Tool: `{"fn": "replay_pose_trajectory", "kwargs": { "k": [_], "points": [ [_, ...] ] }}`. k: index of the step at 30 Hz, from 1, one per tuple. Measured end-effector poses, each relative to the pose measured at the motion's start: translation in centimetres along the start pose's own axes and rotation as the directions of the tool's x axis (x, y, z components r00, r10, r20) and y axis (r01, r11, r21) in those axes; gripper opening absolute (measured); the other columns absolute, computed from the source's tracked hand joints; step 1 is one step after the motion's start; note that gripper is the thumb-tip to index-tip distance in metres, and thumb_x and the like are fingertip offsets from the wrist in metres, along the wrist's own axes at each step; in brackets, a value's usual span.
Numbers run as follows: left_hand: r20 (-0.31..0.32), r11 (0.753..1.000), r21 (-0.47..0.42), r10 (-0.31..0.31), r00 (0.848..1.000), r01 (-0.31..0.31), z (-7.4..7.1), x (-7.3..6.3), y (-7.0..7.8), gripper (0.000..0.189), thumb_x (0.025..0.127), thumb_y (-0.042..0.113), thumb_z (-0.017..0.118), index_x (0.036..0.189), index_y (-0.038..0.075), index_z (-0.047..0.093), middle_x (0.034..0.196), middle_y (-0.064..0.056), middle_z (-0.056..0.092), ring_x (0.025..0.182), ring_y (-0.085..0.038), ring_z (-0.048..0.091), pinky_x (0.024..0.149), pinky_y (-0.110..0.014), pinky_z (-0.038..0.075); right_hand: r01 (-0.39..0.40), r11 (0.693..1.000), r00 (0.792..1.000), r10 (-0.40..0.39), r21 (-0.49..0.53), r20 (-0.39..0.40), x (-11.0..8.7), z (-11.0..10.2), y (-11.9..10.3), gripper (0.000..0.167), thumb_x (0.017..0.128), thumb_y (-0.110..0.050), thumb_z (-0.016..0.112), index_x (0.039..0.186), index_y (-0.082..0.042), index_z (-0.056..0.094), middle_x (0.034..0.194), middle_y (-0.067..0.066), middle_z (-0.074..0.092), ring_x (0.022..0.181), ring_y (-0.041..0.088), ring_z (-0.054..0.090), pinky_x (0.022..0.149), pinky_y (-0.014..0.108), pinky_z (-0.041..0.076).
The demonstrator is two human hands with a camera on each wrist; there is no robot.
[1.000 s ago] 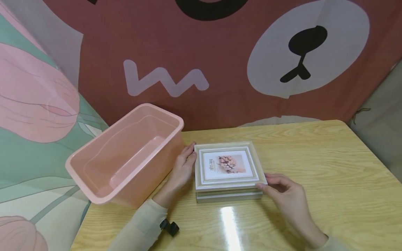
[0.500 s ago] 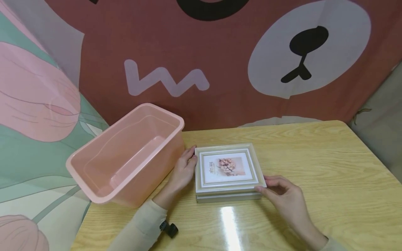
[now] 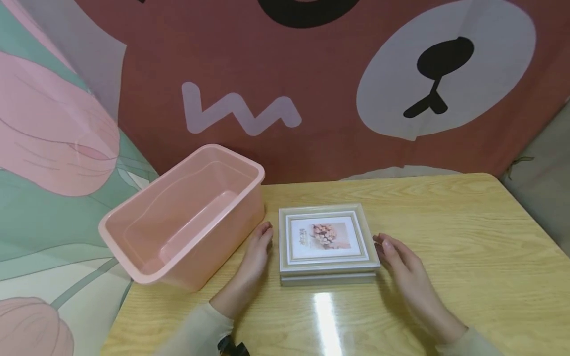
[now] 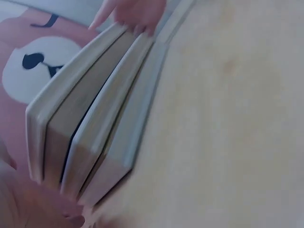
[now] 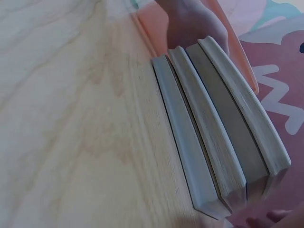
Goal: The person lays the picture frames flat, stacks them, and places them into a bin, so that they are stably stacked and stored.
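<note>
Stacked picture frames, cream and white, lie flat on the table; the top one shows a print of pink flowers. In the left wrist view their layered side edges show up close. Beside the stack's left edge is my left hand, fingers extended and a narrow gap between them and the frames. On the other side, my right hand has its fingertips right at the right edge, loosely bent and gripping nothing. The right wrist view shows the stack's edges neatly lined up, with the left hand beyond.
A pink plastic bin with nothing in it stands left of the stack, close to my left hand. The wooden table reaches back to a bear-printed cloth. A black device is at my left wrist.
Both hands have let go of the stack's edges; the left hand has drawn slightly away to the left. The top frame has settled evenly over what lies beneath.
</note>
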State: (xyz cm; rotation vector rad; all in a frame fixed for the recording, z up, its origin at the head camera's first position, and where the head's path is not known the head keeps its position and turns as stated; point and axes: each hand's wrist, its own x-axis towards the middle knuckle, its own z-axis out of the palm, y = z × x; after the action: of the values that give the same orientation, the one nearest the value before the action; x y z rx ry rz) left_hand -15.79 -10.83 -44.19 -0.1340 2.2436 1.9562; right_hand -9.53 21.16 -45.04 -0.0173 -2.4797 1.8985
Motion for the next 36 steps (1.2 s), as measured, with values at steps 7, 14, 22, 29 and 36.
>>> {"fn": "replay_pose_trajectory", "kwargs": {
  "k": [7, 14, 22, 29, 36],
  "points": [
    [0.042, 0.996, 0.069, -0.058, 0.997, 0.055, 0.9, -3.2, -0.8, 0.072, 0.115, 0.038, 0.035, 0.167, -0.009, 0.018, 0.176, -0.031, 0.019, 0.164, -0.049, 0.018, 0.135, -0.065, 0.012, -0.168, 0.975, 0.983, 0.156, 0.146, 0.093, 1.4, 0.8, -0.1, 0.077, 0.118, -0.049, 0.022, 0.167, 0.011, 0.016, 0.174, 0.033, 0.023, 0.162, 0.047, 0.027, 0.114, 0.008, 0.039],
    [0.053, 0.996, 0.084, -0.045, 0.998, 0.04, 1.8, -4.6, -1.3, 0.072, 0.117, 0.042, 0.031, 0.169, -0.006, 0.018, 0.176, -0.03, 0.021, 0.166, -0.048, 0.013, 0.135, -0.067, 0.008, -0.217, 0.972, 0.974, 0.211, 0.085, 0.079, 2.1, 1.7, 0.4, 0.072, 0.118, -0.045, 0.022, 0.167, 0.008, 0.023, 0.175, 0.029, 0.024, 0.166, 0.042, 0.018, 0.137, 0.057, 0.013],
    [0.077, 0.996, 0.086, -0.038, 0.996, 0.031, 2.4, -5.2, -1.5, 0.075, 0.117, 0.05, 0.02, 0.172, -0.001, 0.011, 0.179, -0.027, 0.009, 0.166, -0.049, 0.005, 0.132, -0.072, 0.001, -0.266, 0.96, 0.961, 0.258, 0.084, 0.098, 2.1, 2.5, 0.6, 0.081, 0.117, -0.05, 0.025, 0.166, 0.013, 0.013, 0.176, 0.033, 0.011, 0.167, 0.048, 0.006, 0.137, 0.061, 0.006],
    [0.035, 0.998, 0.051, -0.024, 0.999, 0.022, 3.1, -5.3, -2.0, 0.072, 0.118, 0.049, 0.015, 0.172, 0.002, 0.012, 0.181, -0.024, 0.009, 0.167, -0.047, 0.004, 0.134, -0.069, -0.001, -0.291, 0.952, 0.953, 0.278, 0.097, 0.123, 2.0, 3.1, 0.7, 0.081, 0.117, -0.05, 0.023, 0.166, 0.013, 0.007, 0.177, 0.032, 0.003, 0.166, 0.05, -0.001, 0.136, 0.064, 0.001],
    [-0.055, 0.997, -0.078, 0.021, 0.998, -0.025, 4.2, -5.5, -2.9, 0.068, 0.118, 0.041, 0.022, 0.17, -0.003, 0.019, 0.178, -0.029, 0.018, 0.166, -0.05, 0.008, 0.133, -0.07, 0.001, -0.308, 0.944, 0.947, 0.292, 0.12, 0.134, 1.7, 3.4, 0.6, 0.084, 0.116, -0.054, 0.022, 0.168, 0.01, 0.006, 0.178, 0.029, 0.001, 0.167, 0.048, -0.004, 0.136, 0.064, -0.003]
  ]
}}
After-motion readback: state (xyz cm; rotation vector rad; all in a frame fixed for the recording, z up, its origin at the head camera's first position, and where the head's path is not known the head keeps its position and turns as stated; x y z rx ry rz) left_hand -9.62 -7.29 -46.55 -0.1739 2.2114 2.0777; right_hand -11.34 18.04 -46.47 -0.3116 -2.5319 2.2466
